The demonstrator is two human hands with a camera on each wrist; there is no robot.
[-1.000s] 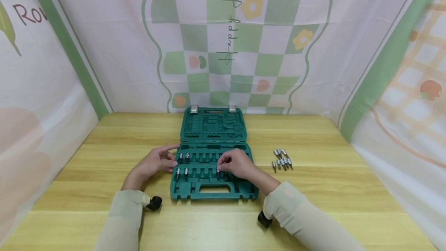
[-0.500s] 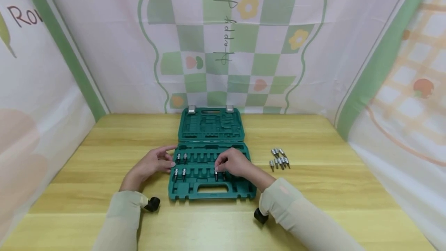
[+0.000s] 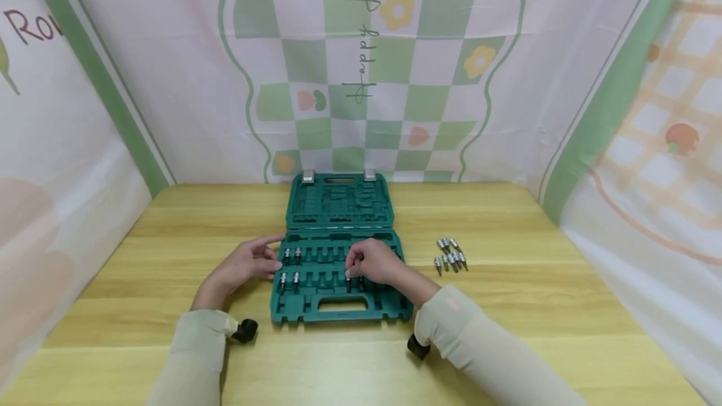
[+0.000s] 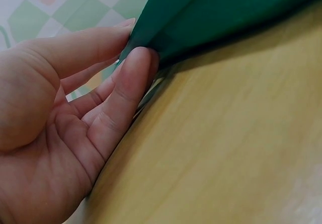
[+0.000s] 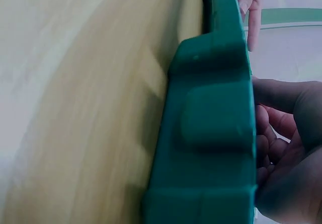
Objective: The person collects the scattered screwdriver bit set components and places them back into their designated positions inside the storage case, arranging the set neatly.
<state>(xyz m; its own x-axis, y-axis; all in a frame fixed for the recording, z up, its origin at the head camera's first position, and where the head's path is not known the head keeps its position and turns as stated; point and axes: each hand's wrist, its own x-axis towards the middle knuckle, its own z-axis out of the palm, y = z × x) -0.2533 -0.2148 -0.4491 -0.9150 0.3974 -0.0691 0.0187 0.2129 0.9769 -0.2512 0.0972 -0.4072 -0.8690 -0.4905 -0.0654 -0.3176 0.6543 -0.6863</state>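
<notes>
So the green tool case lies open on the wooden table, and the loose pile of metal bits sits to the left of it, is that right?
Not quite. The green tool case does lie open on the wooden table, but the loose pile of metal bits sits to the right of it, beyond the right hand, not to the left. The head view shows this.

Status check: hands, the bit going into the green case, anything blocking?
Left hand steadies the open green plastic tool case at its left edge. Right hand pinches a small silver socket bit over the lower slot row. Loose silver bits lie apart, nothing blocking.
</notes>
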